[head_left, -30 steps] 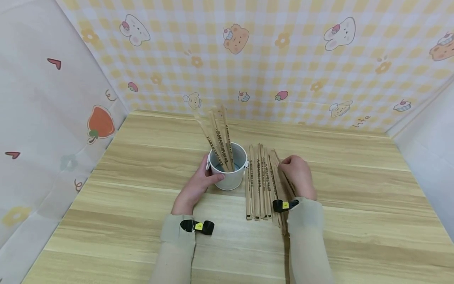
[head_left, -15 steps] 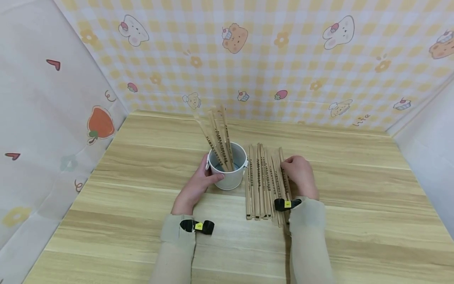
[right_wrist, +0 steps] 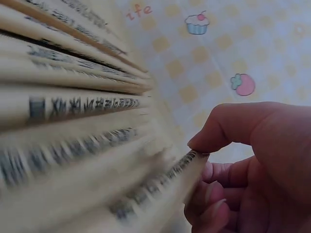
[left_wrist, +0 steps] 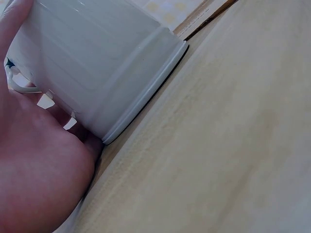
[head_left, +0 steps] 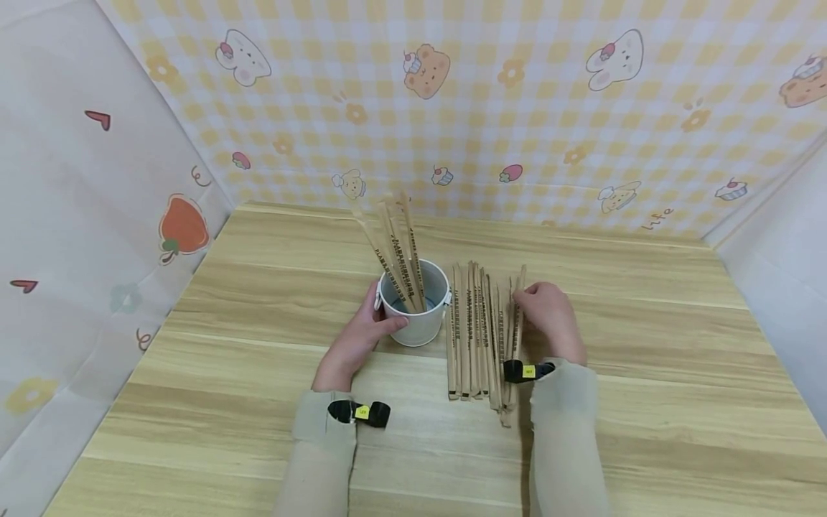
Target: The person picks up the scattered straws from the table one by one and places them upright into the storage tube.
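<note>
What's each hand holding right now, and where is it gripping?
The left hand grips the white cup round its side wall. The right hand pinches one wooden stick from the row on the table, near its far end.

Glossy white bucket point(head_left: 420, 313), wooden sticks point(head_left: 474, 330)

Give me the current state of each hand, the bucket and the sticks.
left hand: grips the side of the white bucket.
white bucket: upright on the table, a few sticks standing in it.
right hand: pinches one stick at the right edge of the row.
row of sticks: lying side by side on the table.
</note>
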Tool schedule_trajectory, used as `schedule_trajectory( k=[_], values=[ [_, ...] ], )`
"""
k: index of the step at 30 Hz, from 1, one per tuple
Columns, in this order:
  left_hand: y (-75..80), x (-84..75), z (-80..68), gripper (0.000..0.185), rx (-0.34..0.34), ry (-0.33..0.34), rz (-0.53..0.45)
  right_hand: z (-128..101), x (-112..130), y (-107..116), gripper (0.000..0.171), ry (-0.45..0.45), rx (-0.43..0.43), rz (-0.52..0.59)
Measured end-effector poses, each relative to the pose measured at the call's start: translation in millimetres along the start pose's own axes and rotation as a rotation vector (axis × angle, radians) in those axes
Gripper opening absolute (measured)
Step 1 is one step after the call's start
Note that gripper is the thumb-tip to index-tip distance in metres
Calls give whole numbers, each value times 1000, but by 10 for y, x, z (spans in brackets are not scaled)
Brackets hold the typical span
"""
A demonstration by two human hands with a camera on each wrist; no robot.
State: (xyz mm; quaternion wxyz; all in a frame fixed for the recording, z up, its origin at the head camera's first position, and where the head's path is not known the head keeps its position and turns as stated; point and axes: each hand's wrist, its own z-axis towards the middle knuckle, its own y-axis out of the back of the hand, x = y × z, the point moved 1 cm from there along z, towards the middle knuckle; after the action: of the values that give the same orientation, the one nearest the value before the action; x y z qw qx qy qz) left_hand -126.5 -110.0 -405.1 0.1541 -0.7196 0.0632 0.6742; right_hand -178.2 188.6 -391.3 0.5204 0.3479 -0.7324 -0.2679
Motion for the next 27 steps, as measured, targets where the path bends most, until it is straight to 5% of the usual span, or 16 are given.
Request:
schedule_trajectory(
  k=[14,23,27],
  values=[
    [90,226,79,83,6,-30,-42,-240,292,325,33,86,-189,91],
    [88,215,77,86,-8,-24,2,-480,603,468,27,243,-521,258],
    [88,228,80,86,-2,-27,-11,-630,753,497,22,349,-636,415]
  ],
)
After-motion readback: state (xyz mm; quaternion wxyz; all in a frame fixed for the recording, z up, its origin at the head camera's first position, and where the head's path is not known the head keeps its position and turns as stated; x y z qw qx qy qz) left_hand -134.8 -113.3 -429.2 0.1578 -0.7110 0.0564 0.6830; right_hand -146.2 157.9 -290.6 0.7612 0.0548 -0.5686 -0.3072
